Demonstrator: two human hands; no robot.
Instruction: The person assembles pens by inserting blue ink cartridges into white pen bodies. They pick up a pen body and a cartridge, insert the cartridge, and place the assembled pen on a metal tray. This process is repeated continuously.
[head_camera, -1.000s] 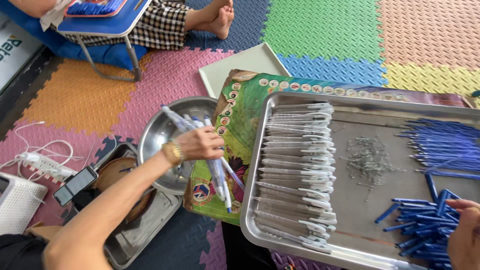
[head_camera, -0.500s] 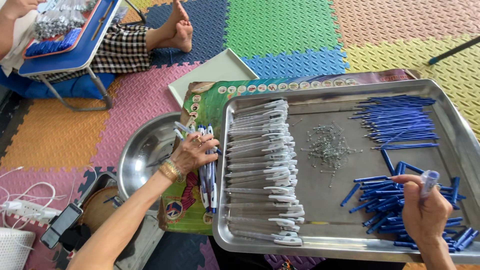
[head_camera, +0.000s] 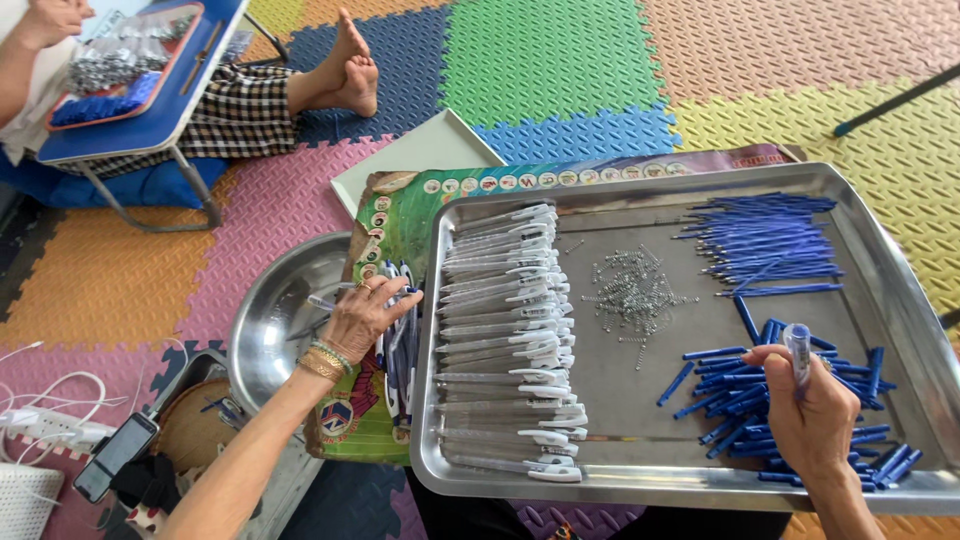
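Left hand (head_camera: 362, 318) grips pens (head_camera: 400, 345), likely over green printed sheet (head_camera: 400, 215).

The left hand (head_camera: 362, 318) hides its pens (head_camera: 398, 345); the tray (head_camera: 640, 485) is cut off below.

A bundle of assembled pens (head_camera: 400, 335) is gripped by the left hand (head_camera: 362, 318) beside the metal tray (head_camera: 640, 480), above a steel bowl (head_camera: 275, 315). A clear pen barrel (head_camera: 799, 350) is held upright in the right hand (head_camera: 815, 415) over loose blue pen parts (head_camera: 745, 395). White pen barrels (head_camera: 505, 330), small springs (head_camera: 635, 290) and blue refills (head_camera: 765, 240) are laid in the tray.
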